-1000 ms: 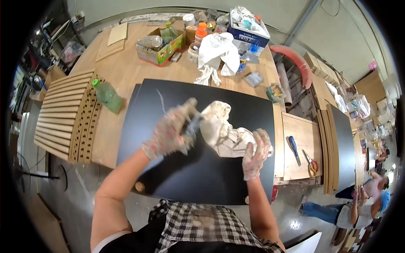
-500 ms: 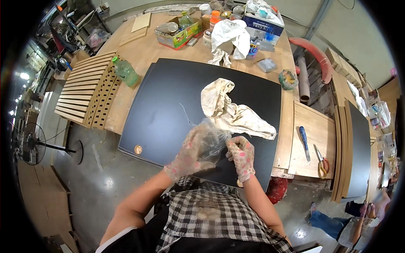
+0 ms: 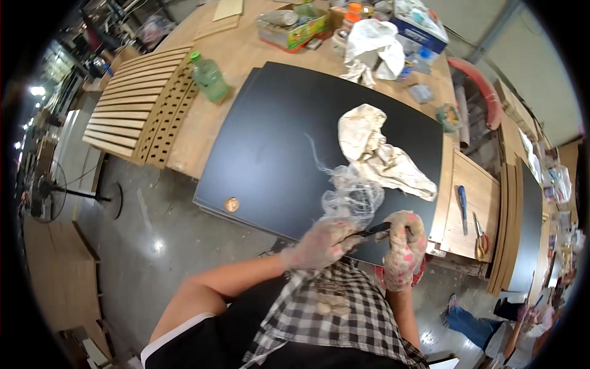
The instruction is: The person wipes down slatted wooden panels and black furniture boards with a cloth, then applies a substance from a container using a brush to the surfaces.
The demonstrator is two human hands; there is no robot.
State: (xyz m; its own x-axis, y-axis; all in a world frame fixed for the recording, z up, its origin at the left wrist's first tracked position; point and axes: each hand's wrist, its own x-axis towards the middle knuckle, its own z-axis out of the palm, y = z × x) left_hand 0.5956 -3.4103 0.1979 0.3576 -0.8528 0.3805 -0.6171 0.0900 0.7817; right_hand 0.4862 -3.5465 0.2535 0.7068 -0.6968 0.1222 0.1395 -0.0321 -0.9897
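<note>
A thin dark strip (image 3: 373,230) spans between my two hands, its kind unclear. My left hand (image 3: 324,243), in a pale glove with pink dots, is closed on its left end and a little blurred. My right hand (image 3: 405,249), gloved alike, pinches the other end. Both are over the near edge of a stacked black panel (image 3: 283,141). Just beyond them a crumpled tangle of clear plastic film (image 3: 353,195) lies on the panel, a loose strand trailing up to its left. Farther back rests a bunched cream cloth (image 3: 384,150). A round copper-coloured disc (image 3: 232,204) sits near the panel's left corner.
Left of the panel are a green bottle (image 3: 209,77) and stacked slotted boards (image 3: 138,101). A cluttered box (image 3: 292,27) and white cloth (image 3: 375,46) stand behind. Scissors (image 3: 481,238) and a blue-handled tool (image 3: 462,206) lie right. A co-worker (image 3: 485,332) is at lower right.
The clear plastic film has left my hands and lies on the panel. Both hands have come nearer my body and now hold a dark strip. The view has shifted, moving the scene rightward.
</note>
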